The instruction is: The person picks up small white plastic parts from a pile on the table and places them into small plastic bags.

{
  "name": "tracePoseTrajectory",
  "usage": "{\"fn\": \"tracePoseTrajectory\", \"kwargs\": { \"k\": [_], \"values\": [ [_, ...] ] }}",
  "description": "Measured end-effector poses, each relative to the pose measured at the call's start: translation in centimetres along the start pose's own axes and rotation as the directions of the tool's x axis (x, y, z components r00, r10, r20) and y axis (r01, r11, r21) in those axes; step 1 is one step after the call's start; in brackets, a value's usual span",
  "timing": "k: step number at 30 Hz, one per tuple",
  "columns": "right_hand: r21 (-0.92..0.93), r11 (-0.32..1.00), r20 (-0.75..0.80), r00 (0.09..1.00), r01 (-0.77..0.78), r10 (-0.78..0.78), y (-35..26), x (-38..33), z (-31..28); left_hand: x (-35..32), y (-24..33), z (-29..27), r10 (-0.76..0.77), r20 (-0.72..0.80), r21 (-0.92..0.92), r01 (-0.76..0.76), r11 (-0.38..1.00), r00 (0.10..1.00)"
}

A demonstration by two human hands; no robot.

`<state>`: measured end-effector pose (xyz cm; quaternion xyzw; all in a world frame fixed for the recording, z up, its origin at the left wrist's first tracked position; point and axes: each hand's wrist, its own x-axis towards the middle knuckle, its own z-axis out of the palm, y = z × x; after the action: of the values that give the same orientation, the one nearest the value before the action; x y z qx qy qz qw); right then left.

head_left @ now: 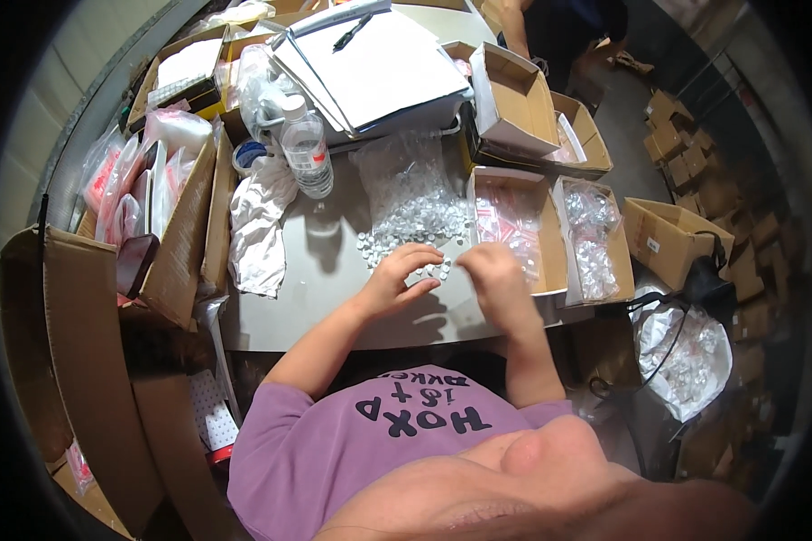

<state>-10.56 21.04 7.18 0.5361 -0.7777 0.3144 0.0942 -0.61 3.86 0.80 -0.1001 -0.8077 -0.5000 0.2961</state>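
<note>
A heap of small, round, silvery-white pieces (417,222) spills onto the grey table from the mouth of a clear plastic bag (397,167). At the near edge of the heap is my left hand (397,281), its thumb and fingers curved and apart around a few loose pieces. My right hand (498,281) hovers just to the right, its thumb and fingertips pinched together; whatever they may hold is too small to make out. Close beyond it stands an open carton (550,248) of small clear bags with red strips (510,216).
Right of that carton, another box (624,261) holds filled clear bags. A water bottle (307,149) and a white cloth glove (260,225) lie left of the heap. Papers with a pen (352,32) are at the back. Cartons (185,243) crowd the left; a person (559,36) is far right.
</note>
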Motion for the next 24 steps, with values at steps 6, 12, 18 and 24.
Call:
{"fn": "tracePoseTrajectory", "kwargs": {
  "k": [6,12,18,24],
  "values": [
    [0.212,0.977,-0.033,0.999,0.004,0.003,-1.1,-0.1,3.2,-0.3,-1.0,0.3,-0.053,-0.028,-0.068,0.051,0.996,0.998],
    [0.007,0.964,0.174,0.95,-0.266,0.26,-1.1,-2.5,5.3,-0.8,-0.5,-0.7,-0.236,-0.222,-0.003,0.242,0.97,0.946],
    [-0.274,0.923,0.311,0.884,-0.269,0.35,0.2,-3.0,8.1,-1.0,-0.5,0.3,0.019,-0.233,0.033,-0.012,0.999,0.972],
    [-0.281,0.952,0.215,0.959,-0.119,0.183,1.3,-2.4,9.9,-2.1,4.2,2.5,0.337,-0.026,-0.111,-0.338,0.935,0.941]
  ]
}}
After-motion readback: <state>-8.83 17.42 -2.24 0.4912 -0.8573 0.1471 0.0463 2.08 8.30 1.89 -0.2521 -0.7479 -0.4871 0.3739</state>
